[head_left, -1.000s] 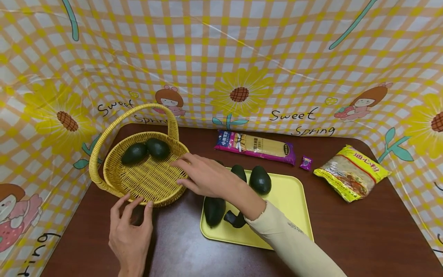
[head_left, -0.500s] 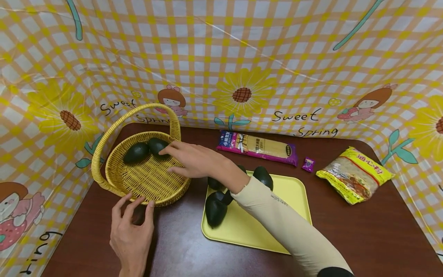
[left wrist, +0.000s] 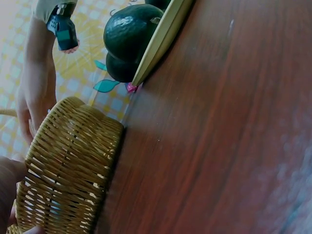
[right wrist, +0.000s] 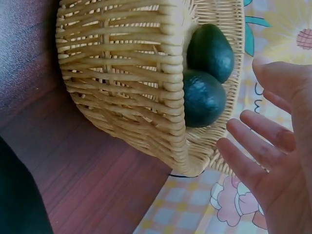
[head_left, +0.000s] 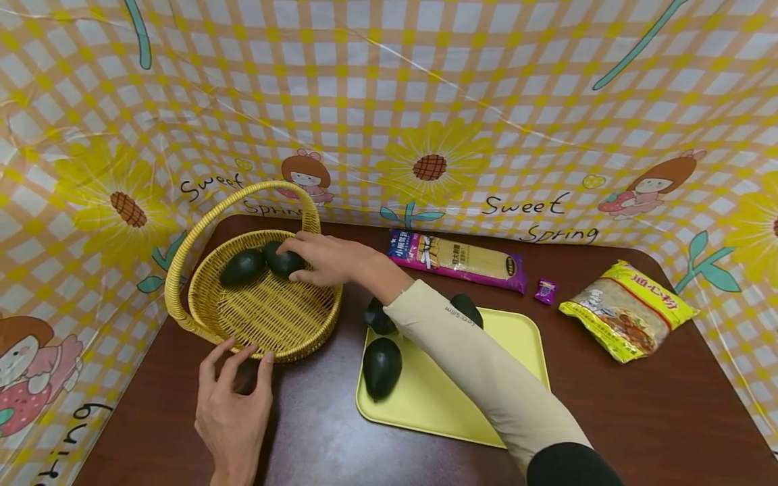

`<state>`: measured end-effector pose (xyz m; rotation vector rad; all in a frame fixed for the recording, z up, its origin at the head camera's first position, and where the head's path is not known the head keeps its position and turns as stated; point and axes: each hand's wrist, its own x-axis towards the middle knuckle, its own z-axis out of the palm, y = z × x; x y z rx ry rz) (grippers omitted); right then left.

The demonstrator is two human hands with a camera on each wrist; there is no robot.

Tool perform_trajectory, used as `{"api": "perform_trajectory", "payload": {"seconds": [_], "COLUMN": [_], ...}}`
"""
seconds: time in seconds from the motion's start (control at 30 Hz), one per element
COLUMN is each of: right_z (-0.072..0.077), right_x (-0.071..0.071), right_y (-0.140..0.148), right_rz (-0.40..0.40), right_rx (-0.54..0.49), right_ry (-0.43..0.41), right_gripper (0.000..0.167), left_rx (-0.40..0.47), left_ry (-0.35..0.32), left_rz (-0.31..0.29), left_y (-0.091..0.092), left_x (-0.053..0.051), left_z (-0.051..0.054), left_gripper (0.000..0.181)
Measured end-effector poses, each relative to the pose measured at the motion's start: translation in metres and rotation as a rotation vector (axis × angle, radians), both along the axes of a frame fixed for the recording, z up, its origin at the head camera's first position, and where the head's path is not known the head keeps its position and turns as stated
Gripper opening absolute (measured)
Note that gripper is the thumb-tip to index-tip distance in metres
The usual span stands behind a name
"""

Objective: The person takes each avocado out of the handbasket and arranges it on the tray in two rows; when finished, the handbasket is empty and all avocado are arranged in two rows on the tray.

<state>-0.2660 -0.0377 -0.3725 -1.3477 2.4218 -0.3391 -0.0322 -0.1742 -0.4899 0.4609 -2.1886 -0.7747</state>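
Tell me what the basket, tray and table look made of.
Basket: probably wicker or plastic imitation, with visibly interlaced glossy strands. Tray: likely smooth plastic, evenly yellow with a raised rim. Table: wood or laminate, showing reddish grain and sheen.

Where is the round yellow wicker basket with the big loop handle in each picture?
Head: the basket is left of the middle, its handle arching up.
Left wrist: the basket is at the lower left, its outside wall showing.
Right wrist: the basket is in the upper middle.
Shared landmark: the person's bare right hand, near the basket in all three.
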Motion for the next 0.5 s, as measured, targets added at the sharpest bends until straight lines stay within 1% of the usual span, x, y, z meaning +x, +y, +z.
{"api": "perform_trajectory", "payload": {"seconds": [0.1, 0.33, 0.5], "right_z": [-0.001, -0.001, -0.003], "right_x": [-0.004, -0.012, -0.017], "right_y": [-0.005, -0.016, -0.025], "right_rz": [-0.009, -0.012, -0.033], "right_rx": [0.036, 0.099, 0.145], "right_ry": [-0.007, 0.027, 0.013], "right_gripper": [0.059, 0.063, 0.067], "left_rx": [0.004, 0.021, 0.026], "left_ry": [-0.002, -0.005, -0.005], "left_rz": [-0.001, 0.002, 0.002], "left_y": [0.000, 0.001, 0.001], "left_x": [0.000, 0.001, 0.001], "left_z": [0.000, 0.000, 0.001], "left_gripper": [0.028, 0.027, 0.027]}}
